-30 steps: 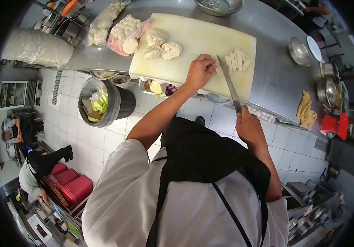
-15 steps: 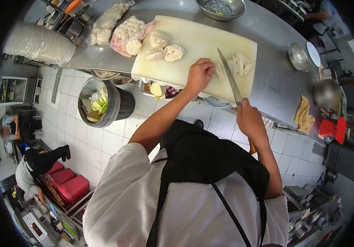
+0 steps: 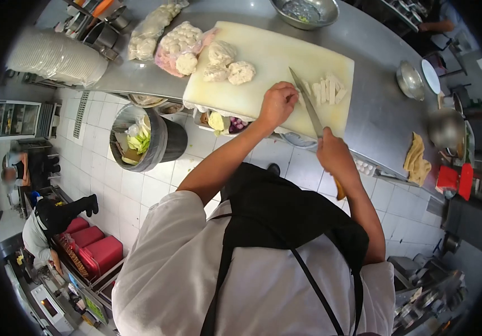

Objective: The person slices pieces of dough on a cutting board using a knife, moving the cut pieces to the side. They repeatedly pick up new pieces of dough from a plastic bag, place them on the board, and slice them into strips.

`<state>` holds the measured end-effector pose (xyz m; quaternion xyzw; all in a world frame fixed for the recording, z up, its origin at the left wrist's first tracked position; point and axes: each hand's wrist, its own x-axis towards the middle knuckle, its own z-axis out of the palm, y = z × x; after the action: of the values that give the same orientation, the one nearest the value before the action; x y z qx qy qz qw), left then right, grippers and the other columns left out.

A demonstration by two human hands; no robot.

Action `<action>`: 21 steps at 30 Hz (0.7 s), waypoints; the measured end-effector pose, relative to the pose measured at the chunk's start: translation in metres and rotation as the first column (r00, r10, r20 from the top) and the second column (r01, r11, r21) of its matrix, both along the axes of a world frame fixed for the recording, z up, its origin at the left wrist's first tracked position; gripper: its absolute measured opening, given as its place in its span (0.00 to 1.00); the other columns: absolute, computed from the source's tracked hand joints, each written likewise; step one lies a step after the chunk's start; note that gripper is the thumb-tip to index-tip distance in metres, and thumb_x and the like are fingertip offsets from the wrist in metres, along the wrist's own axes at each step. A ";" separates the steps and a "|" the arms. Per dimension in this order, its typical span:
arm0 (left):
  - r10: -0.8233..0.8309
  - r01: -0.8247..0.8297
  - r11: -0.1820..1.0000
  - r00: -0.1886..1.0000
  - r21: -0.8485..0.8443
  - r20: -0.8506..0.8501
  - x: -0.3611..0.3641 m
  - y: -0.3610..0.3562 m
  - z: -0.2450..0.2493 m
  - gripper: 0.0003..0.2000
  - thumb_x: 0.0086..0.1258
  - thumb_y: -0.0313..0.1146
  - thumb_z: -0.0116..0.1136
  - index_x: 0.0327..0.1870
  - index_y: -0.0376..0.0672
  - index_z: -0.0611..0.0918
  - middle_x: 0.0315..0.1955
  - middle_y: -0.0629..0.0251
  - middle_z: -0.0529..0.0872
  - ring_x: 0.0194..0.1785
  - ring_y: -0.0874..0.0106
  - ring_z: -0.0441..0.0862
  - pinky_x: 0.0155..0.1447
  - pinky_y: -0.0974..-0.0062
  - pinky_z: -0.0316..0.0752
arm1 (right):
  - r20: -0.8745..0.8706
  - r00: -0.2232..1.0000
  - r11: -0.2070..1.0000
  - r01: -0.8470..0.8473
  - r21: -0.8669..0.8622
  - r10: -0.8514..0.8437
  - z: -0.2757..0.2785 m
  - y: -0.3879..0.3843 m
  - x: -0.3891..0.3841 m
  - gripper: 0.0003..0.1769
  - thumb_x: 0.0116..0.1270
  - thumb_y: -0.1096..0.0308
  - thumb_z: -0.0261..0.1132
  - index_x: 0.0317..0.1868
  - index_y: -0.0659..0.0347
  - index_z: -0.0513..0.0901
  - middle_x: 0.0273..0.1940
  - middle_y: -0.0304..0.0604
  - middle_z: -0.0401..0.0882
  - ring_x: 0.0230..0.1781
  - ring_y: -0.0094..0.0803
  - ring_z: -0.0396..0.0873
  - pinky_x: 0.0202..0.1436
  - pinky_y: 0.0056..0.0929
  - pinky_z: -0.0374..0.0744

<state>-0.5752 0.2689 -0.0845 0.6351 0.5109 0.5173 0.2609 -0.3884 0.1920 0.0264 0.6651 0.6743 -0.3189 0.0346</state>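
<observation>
On the white cutting board, my left hand has its fingers curled together beside the knife blade; whatever is under the fingertips is hidden. My right hand is closed round the handle of a long knife, whose blade points up and to the left across the board. Cut pale strips lie to the right of the blade. Several pale, lumpy pieces rest on the board's left part. A clear bag of similar white pieces touches the board's left edge.
A metal bowl stands behind the board, another bowl at the right. A tan cloth hangs at the counter's edge. Below the counter is a lined bin with scraps. A person bends at the lower left.
The knife and my right hand have shifted slightly left, with the blade closer to my left fingers. The whole view has moved a little.
</observation>
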 end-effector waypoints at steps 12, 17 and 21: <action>0.210 -0.197 0.975 0.657 0.104 -0.724 -0.098 0.010 0.047 0.27 0.52 0.24 0.71 0.58 0.42 0.86 0.61 0.50 0.80 0.65 0.50 0.75 0.70 0.56 0.72 | -0.115 0.990 0.995 -0.070 0.078 0.079 0.013 -0.036 0.003 0.15 0.80 0.63 0.53 0.54 0.68 0.73 0.36 0.69 0.84 0.39 0.68 0.82 0.48 0.60 0.78; -0.093 -0.150 0.969 0.508 -0.195 -0.856 -0.108 0.039 0.062 0.28 0.55 0.32 0.70 0.62 0.42 0.85 0.55 0.48 0.85 0.59 0.48 0.79 0.69 0.57 0.73 | -0.214 0.964 0.978 0.119 -0.173 -0.156 0.018 -0.033 0.007 0.14 0.80 0.63 0.53 0.50 0.69 0.73 0.34 0.64 0.84 0.29 0.56 0.85 0.35 0.52 0.82; -0.118 -0.024 0.982 0.696 -0.187 -0.709 -0.079 0.025 0.061 0.26 0.55 0.34 0.72 0.58 0.40 0.86 0.53 0.47 0.86 0.57 0.50 0.80 0.67 0.58 0.74 | -0.310 0.883 0.924 0.273 -0.266 -0.351 0.007 -0.023 0.028 0.16 0.80 0.60 0.56 0.49 0.69 0.74 0.28 0.52 0.80 0.18 0.38 0.83 0.19 0.38 0.79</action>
<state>-0.6540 0.2940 -0.0237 0.7726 0.6005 0.1734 0.1112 -0.3601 0.1689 0.0339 0.6897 0.5144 -0.5051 -0.0672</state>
